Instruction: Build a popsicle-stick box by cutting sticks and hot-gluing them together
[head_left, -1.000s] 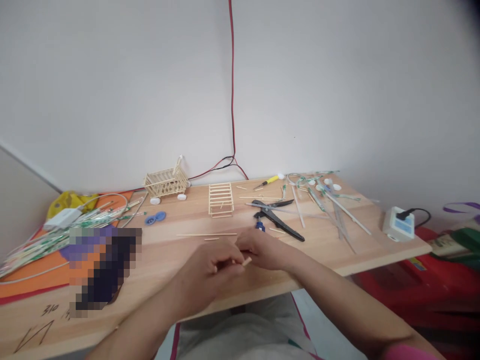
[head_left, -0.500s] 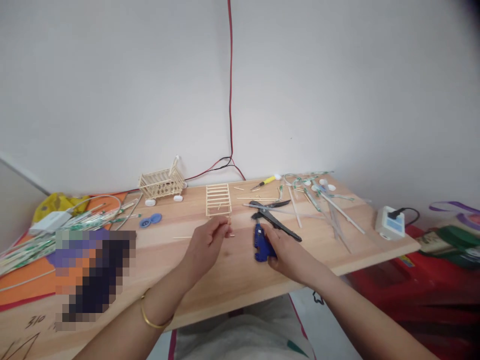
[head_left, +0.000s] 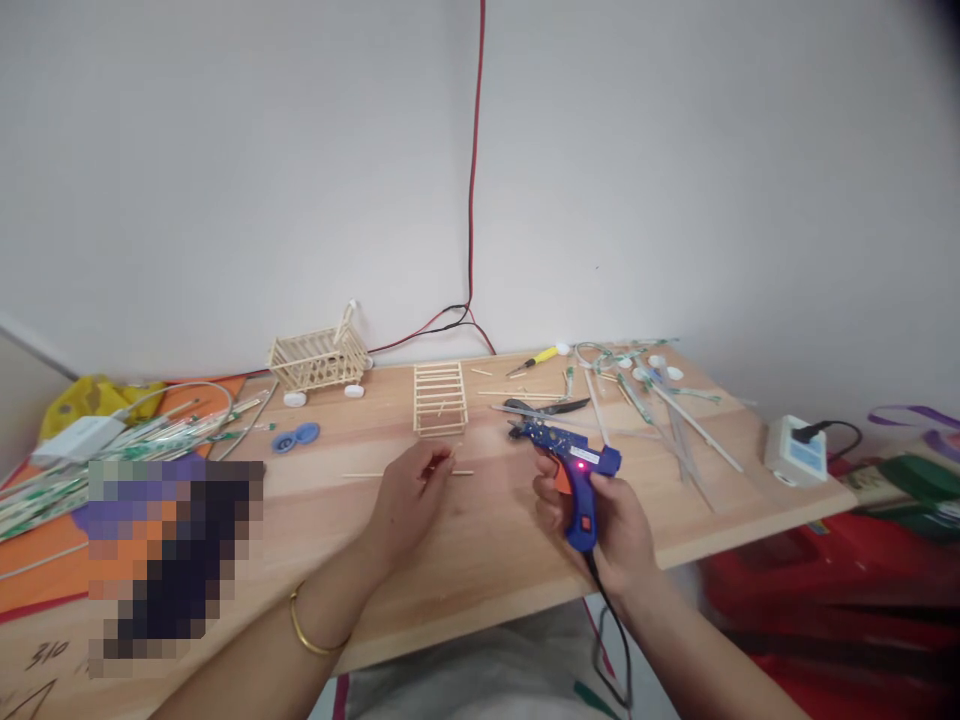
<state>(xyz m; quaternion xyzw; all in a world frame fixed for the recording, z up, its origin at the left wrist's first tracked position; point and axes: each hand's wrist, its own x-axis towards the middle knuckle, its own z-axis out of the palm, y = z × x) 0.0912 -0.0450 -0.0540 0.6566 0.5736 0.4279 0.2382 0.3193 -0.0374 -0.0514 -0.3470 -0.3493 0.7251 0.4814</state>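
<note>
A blue hot glue gun (head_left: pixel 583 515) with an orange trigger and a lit red light is gripped in my right hand (head_left: pixel 630 530), its nozzle pointing left. My left hand (head_left: pixel 409 500) is pinched closed just above the table; whatever sits between its fingertips is too small to make out. Beneath that hand a thin wooden stick (head_left: pixel 361 475) lies crosswise, partly covered. Just beyond my fingers rests a small ladder-like frame (head_left: pixel 418 402) of wooden sticks. Black-handled pliers (head_left: pixel 564 407) lie behind the glue gun, which partly hides them.
At back left stands a stick-built cart (head_left: pixel 319 372) with white wheels, near blue round caps (head_left: pixel 295 438). A yellow-handled knife (head_left: pixel 541 357), clear glue sticks (head_left: pixel 694 430) and a white power box (head_left: pixel 795 450) occupy the right side. Packaged sticks (head_left: pixel 150 440) cover the left.
My right hand has raised the glue gun from beside the pliers and turned it, so its side and cord now show. My left hand stays pinched in nearly the same spot.
</note>
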